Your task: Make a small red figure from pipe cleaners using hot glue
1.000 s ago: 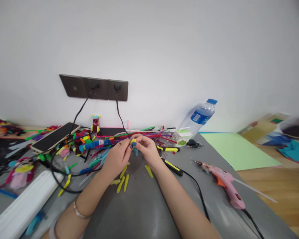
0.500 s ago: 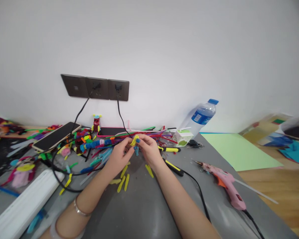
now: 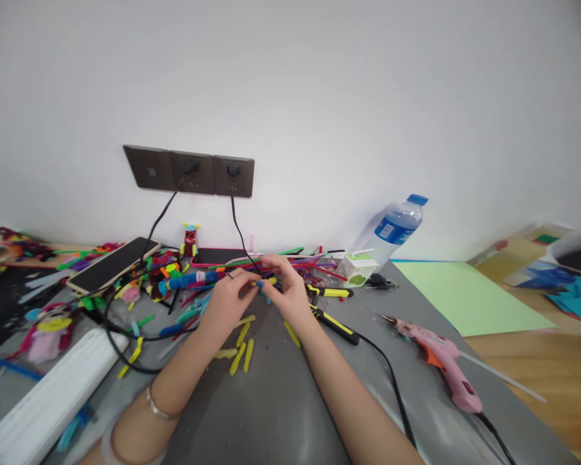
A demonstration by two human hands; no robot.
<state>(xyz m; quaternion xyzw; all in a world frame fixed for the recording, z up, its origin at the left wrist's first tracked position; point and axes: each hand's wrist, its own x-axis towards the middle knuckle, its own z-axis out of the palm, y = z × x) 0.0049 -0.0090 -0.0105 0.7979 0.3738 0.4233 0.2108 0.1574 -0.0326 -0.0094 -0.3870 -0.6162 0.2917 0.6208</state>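
My left hand [image 3: 228, 300] and my right hand [image 3: 291, 296] meet above the table, fingertips together in a pinch. Between them they hold a short yellow pipe cleaner piece [image 3: 272, 281], mostly covered by the fingers. A bit of light blue shows just below the fingertips; whether it is held cannot be made out. Several cut yellow pipe cleaner pieces [image 3: 235, 359] lie on the table below my left hand. One more yellow piece [image 3: 292, 334] rests beside my right wrist, close to the yellow-and-black pliers [image 3: 336, 326].
At right lies a pink glue gun [image 3: 448, 371] with its cord. A water bottle [image 3: 397, 226] and small carton [image 3: 357, 268] stand by the wall. On the left are a white power strip [image 3: 53, 394], a phone [image 3: 113, 263], black cables and colourful pipe cleaner figures [image 3: 48, 332].
Both hands have turned, and the yellow piece, upright and plainly visible before, now lies flatter and more hidden between the fingers. The whole view has shifted slightly.
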